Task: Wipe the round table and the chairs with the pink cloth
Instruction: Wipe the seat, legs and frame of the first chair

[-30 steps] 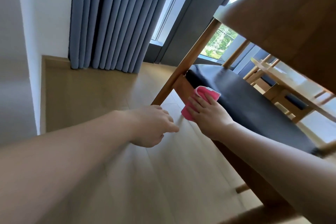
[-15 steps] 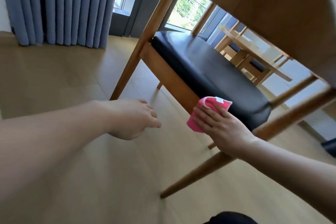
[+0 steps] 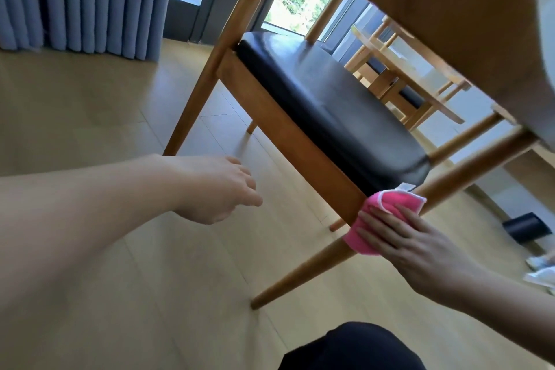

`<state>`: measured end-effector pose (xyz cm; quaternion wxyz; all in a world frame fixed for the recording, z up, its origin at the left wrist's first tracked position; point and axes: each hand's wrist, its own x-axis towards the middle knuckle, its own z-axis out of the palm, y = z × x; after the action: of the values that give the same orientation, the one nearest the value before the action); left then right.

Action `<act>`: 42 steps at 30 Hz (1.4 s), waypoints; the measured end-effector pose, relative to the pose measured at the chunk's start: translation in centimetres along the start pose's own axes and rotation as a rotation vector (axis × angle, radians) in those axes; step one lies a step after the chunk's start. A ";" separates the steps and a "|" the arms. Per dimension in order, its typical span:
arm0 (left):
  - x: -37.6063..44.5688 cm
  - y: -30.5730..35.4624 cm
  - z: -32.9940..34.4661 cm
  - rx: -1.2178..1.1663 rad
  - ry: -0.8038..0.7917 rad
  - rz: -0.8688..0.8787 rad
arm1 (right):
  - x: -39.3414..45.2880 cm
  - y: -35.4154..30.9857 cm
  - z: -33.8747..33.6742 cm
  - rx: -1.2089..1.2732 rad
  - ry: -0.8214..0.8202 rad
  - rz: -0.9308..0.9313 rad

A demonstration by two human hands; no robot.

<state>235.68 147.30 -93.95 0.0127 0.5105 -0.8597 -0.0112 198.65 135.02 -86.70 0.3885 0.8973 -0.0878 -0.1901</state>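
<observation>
A wooden chair (image 3: 288, 141) with a black padded seat (image 3: 330, 105) fills the middle of the view, its backrest close to the camera at top right. My right hand (image 3: 402, 240) presses the folded pink cloth (image 3: 378, 213) with straight fingers against the near corner of the seat frame, where the rear leg joins it. My left hand (image 3: 219, 189) hovers over the floor left of the chair, fingers loosely curled, holding nothing. Beyond the chair stands the round wooden table (image 3: 420, 69).
Blue-grey curtains (image 3: 84, 0) hang at the back left beside a window. Light wood floor (image 3: 120, 279) spreads under my arms. A black object (image 3: 525, 227) lies on the floor at the right edge. A dark-clothed knee (image 3: 351, 348) shows at the bottom.
My right hand has slid the pink cloth along the seat's side rail from its far end to the near corner. My left hand stayed free beside the chair.
</observation>
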 end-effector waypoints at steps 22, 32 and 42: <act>-1.1 -1.6 0.9 0.016 -0.031 -0.041 | 11.7 -0.3 -2.1 0.059 0.042 0.038; -3.4 -5.0 0.9 -0.012 -0.036 -0.184 | 24.2 0.0 -6.3 -0.151 -0.080 0.090; -5.6 -7.7 1.7 0.037 -0.012 -0.291 | 35.9 1.9 -9.0 -0.126 -0.085 0.191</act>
<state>245.08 148.54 -95.93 -0.0035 0.6299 -0.7766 -0.0002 235.06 128.67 -89.47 0.4564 0.8498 -0.1771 -0.1953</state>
